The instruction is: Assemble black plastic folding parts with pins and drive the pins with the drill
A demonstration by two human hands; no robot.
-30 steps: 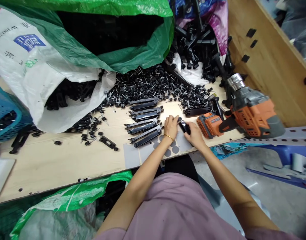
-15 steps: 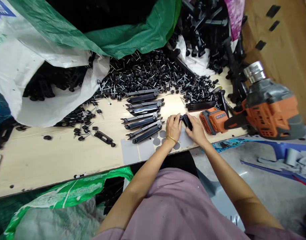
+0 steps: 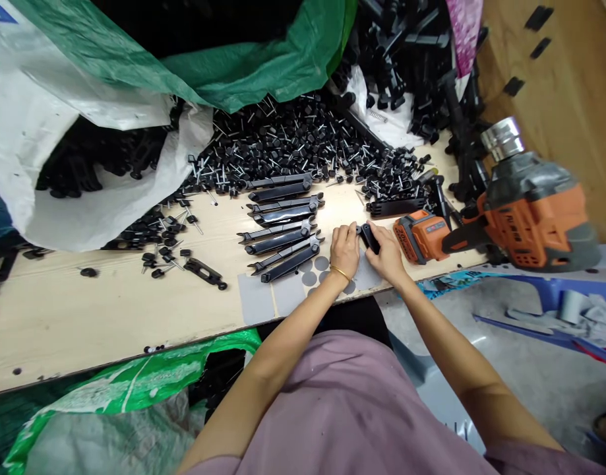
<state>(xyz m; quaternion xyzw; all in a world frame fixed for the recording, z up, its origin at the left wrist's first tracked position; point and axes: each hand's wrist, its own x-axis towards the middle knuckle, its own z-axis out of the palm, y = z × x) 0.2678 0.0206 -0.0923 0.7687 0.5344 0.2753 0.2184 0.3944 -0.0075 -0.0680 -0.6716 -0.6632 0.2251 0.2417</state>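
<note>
Between my hands, low over the table's front part, is a black elongated plastic part (image 3: 370, 239) with a rounded end. My right hand (image 3: 386, 254) grips it, thumb and fingers closed along its side. My left hand (image 3: 345, 252), with a gold bangle at the wrist, is closed at the part's left side; its fingers hide what they hold, perhaps a second black piece. Left of it, several black hinged arm assemblies (image 3: 283, 231) lie in a row. Grey sheets with round stickers (image 3: 308, 278) lie under and beside my left hand.
An orange cordless impact wrench (image 3: 530, 211) lies to the right. Behind is a heap of black-headed screws (image 3: 283, 145). A white sack (image 3: 26, 185) of black parts stands at left, with a green sack (image 3: 243, 72) at the back. One black link (image 3: 204, 272) lies on the wooden tabletop (image 3: 109, 310).
The view has shifted slightly, moving everything a little left in the picture. Both hands keep nearly the same pose around the black part.
</note>
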